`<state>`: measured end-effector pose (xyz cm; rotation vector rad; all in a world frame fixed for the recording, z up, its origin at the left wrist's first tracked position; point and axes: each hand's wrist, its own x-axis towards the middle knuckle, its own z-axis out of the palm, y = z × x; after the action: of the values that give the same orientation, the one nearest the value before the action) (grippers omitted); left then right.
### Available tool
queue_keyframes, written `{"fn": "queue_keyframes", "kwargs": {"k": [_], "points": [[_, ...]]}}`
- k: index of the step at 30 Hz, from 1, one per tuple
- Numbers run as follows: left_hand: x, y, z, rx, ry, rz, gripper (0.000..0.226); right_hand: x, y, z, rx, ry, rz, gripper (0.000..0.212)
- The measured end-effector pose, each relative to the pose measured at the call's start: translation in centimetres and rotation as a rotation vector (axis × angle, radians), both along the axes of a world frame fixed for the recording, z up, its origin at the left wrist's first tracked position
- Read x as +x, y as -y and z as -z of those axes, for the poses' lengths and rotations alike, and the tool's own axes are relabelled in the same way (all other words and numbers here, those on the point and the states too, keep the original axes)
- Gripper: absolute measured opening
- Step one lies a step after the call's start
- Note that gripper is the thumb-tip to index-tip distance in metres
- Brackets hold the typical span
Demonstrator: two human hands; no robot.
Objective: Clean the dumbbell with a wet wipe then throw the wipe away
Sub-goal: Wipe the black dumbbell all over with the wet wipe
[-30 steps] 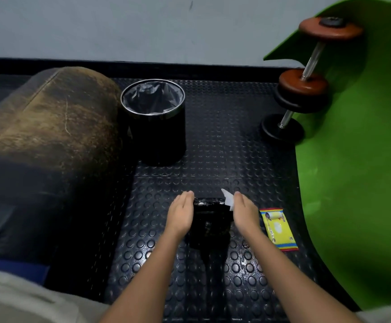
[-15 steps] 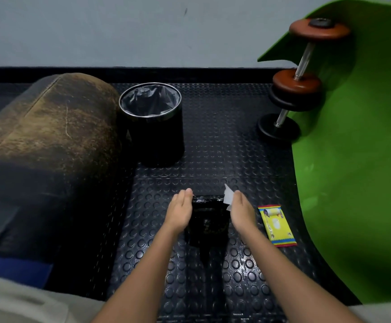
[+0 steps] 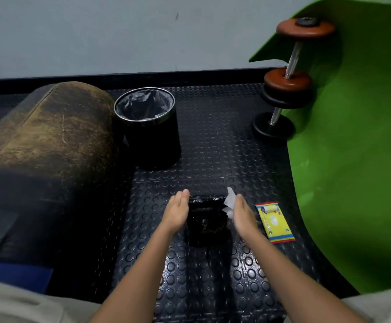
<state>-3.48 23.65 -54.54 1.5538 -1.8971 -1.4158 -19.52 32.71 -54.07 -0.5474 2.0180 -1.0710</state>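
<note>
black dumbbell point(image 3: 207, 215) upright on floor, white wipe point(image 3: 229, 203) seemingly against it
</note>
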Motion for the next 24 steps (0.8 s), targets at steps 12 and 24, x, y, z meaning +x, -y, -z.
{"fn": "queue_keyframes", "kwargs": {"k": [12,24], "points": [[0.1,0.1,0.3,-0.001,-0.005,-0.019,0.048,0.7,0.0,2.0,-0.325,-0.594,-0.262,0.035],[0.1,-0.1,0.3,-0.015,0.003,-0.016,0.046,1.0,2.2,0.1,-0.048,-0.434,-0.197,0.036]]}}
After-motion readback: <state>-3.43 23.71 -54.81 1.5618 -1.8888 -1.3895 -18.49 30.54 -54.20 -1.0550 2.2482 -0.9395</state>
